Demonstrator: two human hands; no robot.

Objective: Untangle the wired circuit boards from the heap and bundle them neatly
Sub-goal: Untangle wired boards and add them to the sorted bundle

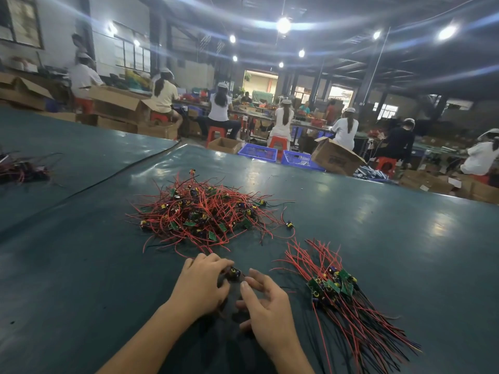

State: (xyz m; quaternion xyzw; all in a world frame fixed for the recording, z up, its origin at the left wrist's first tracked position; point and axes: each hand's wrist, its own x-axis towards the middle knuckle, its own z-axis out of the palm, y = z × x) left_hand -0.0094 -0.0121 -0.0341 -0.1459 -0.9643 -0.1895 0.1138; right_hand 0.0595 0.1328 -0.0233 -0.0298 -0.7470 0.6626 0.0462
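A tangled heap [205, 211] of small green circuit boards with red and black wires lies in the middle of the dark green table [378, 238]. To the right lies an aligned bundle [334, 287] of boards, wires fanning toward and away from me. My left hand [201, 284] has its fingers curled round a small wired board [234, 272] just below the heap. My right hand [266, 303] sits beside it, thumb and forefinger near the same board; what it holds is unclear.
Another small pile of wired parts [24, 168] lies at the far left of the table. Beyond the table's far edge sit several workers on red stools, with cardboard boxes [334, 157] and blue crates [258, 153] on the floor.
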